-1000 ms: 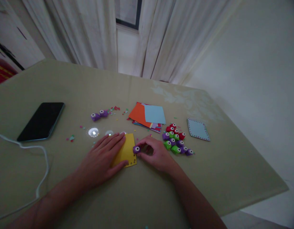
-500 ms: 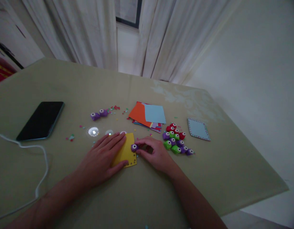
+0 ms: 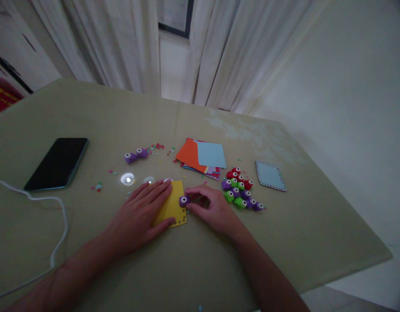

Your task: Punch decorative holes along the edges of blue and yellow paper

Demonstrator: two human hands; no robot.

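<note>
My left hand (image 3: 143, 210) lies flat with fingers stretched out over a yellow sheet of paper (image 3: 170, 208), pressing it to the table. Small punched holes run along the lower and right border of the sheet. At its right edge, my right hand (image 3: 214, 208) pinches a small purple hole punch (image 3: 183, 200) with a round white eye on top. The punch's mouth, where it meets the paper, is hidden. Right of that hand stands a cluster of red, green and purple hole punches (image 3: 240, 203) of the same kind.
Coloured paper sheets (image 3: 211, 154) are stacked behind the hands. A light blue sheet with punched edges (image 3: 270, 175) lies at the right. Two purple punches (image 3: 136, 155) sit among paper confetti (image 3: 157, 146). A dark tablet (image 3: 58, 164) and a white cable (image 3: 61, 225) are at the left.
</note>
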